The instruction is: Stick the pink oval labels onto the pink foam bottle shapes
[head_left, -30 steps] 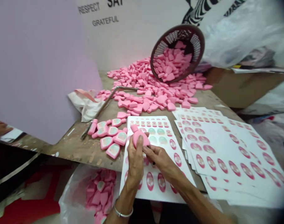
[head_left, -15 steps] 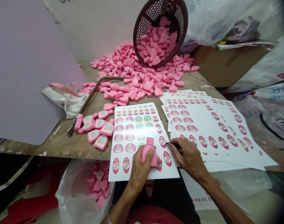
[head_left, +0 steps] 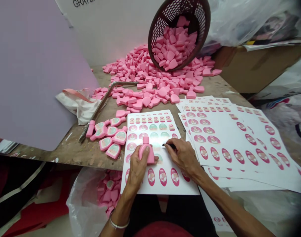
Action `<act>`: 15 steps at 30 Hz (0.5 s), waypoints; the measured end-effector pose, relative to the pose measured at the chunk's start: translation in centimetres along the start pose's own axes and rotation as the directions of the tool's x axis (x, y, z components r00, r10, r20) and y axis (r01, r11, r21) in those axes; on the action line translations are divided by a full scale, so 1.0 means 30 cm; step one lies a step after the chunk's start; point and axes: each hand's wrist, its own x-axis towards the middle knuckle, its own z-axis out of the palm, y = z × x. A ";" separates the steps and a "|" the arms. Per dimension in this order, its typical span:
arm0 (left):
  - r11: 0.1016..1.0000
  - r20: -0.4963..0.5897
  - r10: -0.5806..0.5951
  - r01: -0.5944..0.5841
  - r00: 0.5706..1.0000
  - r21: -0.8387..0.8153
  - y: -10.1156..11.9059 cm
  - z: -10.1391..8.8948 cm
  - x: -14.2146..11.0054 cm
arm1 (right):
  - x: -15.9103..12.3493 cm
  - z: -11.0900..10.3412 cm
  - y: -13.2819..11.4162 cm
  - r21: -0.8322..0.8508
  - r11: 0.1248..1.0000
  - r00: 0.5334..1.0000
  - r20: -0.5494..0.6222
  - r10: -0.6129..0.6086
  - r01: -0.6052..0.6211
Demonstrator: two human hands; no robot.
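Note:
My left hand is closed around a small pink toy bottle, its cap pointing away from me and its visible face plain. The bottle is above a white sticker sheet with pink oval labels, arched labels and a few pale green ones. My right hand pinches a thin black pointed tool, too small to tell its kind; its tip is over the sheet, close to the green labels. Left of the sheet lie several pink bottles with green labels on them.
A brown mesh basket lies tipped at the back, spilling pink bottles. More sticker sheets overlap at the right. A bent metal bar and white cloth lie left. A plastic bag of pink pieces stands below the table edge.
My left hand has moved the bottle left and slightly up over the sheet. My right hand has shifted left from the oval labels towards the green labels. The camera view has turned slightly left.

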 end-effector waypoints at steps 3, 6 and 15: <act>1.000 0.011 0.000 0.000 1.000 -0.031 0.003 0.006 0.016 | 0.029 0.033 0.000 -0.063 0.997 0.999 -0.018 -0.049 0.047; 0.999 0.048 0.014 -0.012 0.999 -0.046 -0.009 0.006 0.032 | 0.042 0.055 0.009 -0.145 0.986 0.996 -0.027 -0.090 0.085; 0.997 0.049 0.076 -0.076 0.996 -0.003 -0.054 0.003 0.045 | 0.043 0.073 0.025 -0.119 0.989 0.996 -0.014 -0.092 0.089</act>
